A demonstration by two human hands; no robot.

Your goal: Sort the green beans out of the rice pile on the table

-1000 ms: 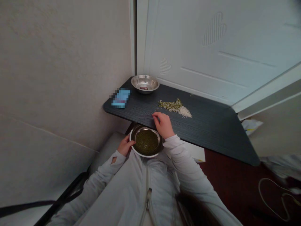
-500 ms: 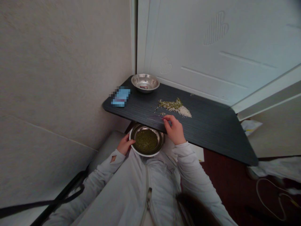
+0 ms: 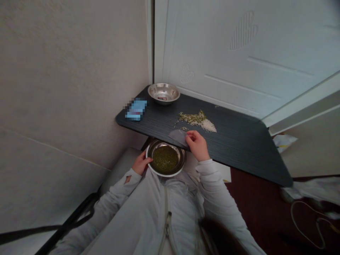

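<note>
Head view: in work at the near edge of the dark table point(image 3: 244, 141), a thin, translucent grey card point(image 3: 177, 136), just short of the loose grains point(image 3: 184, 128) and above the far rim of the lower bowl point(image 3: 159, 173). Contact between card and tabletop: cannot tell.

Step in hand, by judgement: handling of the card beside the spilled grain. For any move from here, needs a firm pinch, control of the card's angle and a steady bowl below.

Card pointing from the pinch toward the person's left, free end leftmost. Long axis roughly along the near table edge, curved side away from the body.

Right hand point(image 3: 198, 144): thumb and fingers closed on the card's right end, with no wide gap. Left hand point(image 3: 140, 163): partly closed around the left rim of the lower bowl, thumb over the lip. Inside that bowl, green grains point(image 3: 165, 159).

Farther out, beyond the card, a mixed green and white pile point(image 3: 198, 119). At the far left, a shiny metal bowl point(image 3: 170, 100), with a pixelated blue item point(image 3: 136, 110) nearer the left corner.
</note>
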